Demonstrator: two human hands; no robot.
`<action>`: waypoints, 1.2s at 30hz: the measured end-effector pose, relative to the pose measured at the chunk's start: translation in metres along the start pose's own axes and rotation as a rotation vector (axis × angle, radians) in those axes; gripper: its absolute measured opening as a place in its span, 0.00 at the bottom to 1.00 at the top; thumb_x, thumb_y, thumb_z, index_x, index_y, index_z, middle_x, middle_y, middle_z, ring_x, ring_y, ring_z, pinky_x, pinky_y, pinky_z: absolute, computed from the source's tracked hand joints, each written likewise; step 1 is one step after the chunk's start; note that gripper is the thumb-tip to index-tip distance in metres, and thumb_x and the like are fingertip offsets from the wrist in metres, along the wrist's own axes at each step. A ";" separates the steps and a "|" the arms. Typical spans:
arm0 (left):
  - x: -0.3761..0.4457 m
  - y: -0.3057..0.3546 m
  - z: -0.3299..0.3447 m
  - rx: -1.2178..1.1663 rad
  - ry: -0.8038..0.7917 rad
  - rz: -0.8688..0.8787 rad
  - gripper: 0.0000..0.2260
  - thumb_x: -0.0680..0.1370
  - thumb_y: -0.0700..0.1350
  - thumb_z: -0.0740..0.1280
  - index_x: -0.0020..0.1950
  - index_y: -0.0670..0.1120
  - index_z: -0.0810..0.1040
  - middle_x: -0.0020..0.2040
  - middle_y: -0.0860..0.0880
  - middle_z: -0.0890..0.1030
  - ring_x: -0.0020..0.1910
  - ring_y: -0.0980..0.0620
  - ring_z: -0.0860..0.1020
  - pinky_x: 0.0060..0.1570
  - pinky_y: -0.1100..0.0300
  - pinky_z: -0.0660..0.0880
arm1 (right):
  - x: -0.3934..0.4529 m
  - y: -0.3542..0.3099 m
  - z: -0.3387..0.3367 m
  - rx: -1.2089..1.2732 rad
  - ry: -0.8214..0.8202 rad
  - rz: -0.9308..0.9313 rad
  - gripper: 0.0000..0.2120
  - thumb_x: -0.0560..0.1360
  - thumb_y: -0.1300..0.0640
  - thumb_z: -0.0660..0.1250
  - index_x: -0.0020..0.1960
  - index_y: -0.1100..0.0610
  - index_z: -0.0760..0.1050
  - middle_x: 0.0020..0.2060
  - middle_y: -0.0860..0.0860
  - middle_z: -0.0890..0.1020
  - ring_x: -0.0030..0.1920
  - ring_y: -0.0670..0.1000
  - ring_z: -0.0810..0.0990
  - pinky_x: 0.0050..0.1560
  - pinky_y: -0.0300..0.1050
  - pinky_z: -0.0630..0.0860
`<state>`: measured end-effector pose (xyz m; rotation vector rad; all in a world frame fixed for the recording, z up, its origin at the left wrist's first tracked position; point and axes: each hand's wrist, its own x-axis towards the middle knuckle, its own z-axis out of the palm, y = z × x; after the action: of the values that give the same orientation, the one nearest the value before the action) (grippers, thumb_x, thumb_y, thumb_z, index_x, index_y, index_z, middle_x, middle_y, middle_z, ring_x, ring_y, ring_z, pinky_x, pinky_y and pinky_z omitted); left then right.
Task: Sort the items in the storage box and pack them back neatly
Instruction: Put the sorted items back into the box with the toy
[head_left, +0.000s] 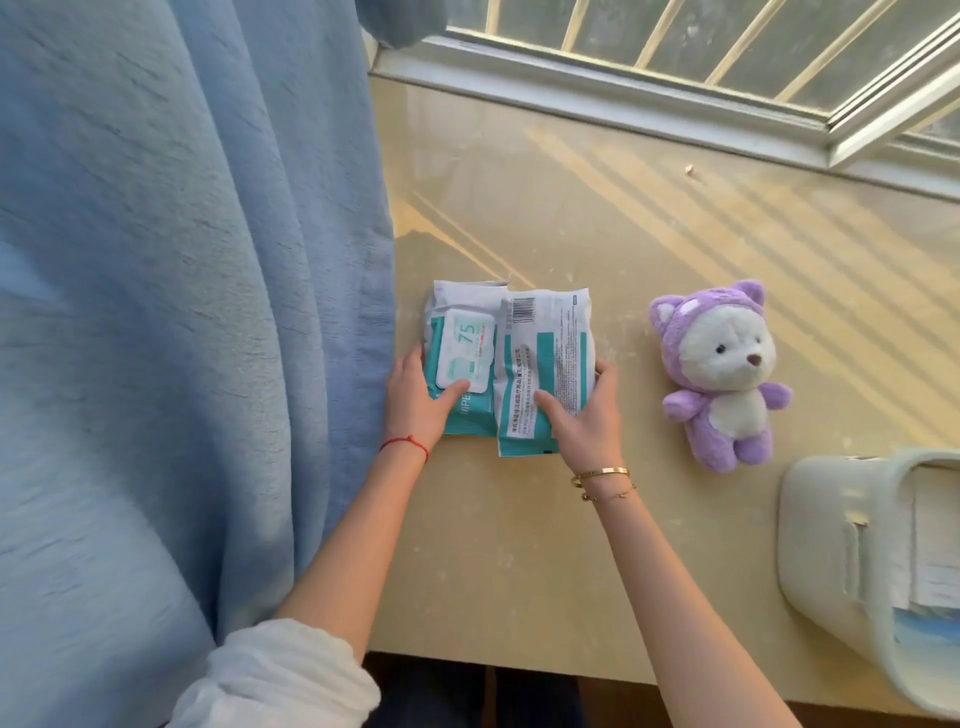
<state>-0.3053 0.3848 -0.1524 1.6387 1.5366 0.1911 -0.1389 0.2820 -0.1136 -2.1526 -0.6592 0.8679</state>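
Head view, centre frame: sorting step, left hand (415, 402) and right hand (587, 415) pressed flat, fingers spread, squaring two wipe packs (511, 358) side by side; next, probably lifting both toward storage box (831, 545) at lower right.

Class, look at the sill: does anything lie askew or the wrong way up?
Yes. The right wipes pack lies barcode side up, overlapping the left wipes pack, whose lid faces up. The storage box lies tipped on its side.

The yellow sill (649, 249) carries 2 wipe packs (511, 364) side by side, a purple plush bear (719, 374) and a storage box (831, 545).
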 end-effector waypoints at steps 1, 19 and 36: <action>0.000 0.002 0.001 -0.008 0.006 -0.007 0.28 0.69 0.51 0.74 0.65 0.44 0.71 0.58 0.44 0.74 0.58 0.45 0.72 0.56 0.54 0.70 | -0.002 0.003 -0.004 0.004 0.003 0.006 0.27 0.70 0.61 0.73 0.63 0.58 0.62 0.53 0.46 0.75 0.49 0.44 0.76 0.43 0.23 0.70; -0.139 0.119 -0.033 -0.248 0.000 -0.013 0.20 0.69 0.43 0.76 0.57 0.47 0.71 0.57 0.49 0.79 0.54 0.51 0.79 0.51 0.52 0.78 | -0.101 0.002 -0.160 0.223 0.127 0.007 0.27 0.70 0.58 0.74 0.65 0.55 0.65 0.58 0.48 0.77 0.57 0.47 0.77 0.56 0.45 0.77; -0.340 0.297 0.200 -0.464 -0.078 -0.014 0.19 0.70 0.41 0.75 0.55 0.49 0.72 0.55 0.52 0.80 0.53 0.56 0.79 0.47 0.63 0.77 | -0.142 0.167 -0.460 0.216 0.139 0.051 0.26 0.73 0.60 0.71 0.65 0.54 0.62 0.59 0.50 0.76 0.54 0.47 0.79 0.42 0.35 0.81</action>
<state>-0.0372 0.0311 0.0649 1.2522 1.3229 0.4357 0.1419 -0.1098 0.0518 -2.0201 -0.4222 0.7703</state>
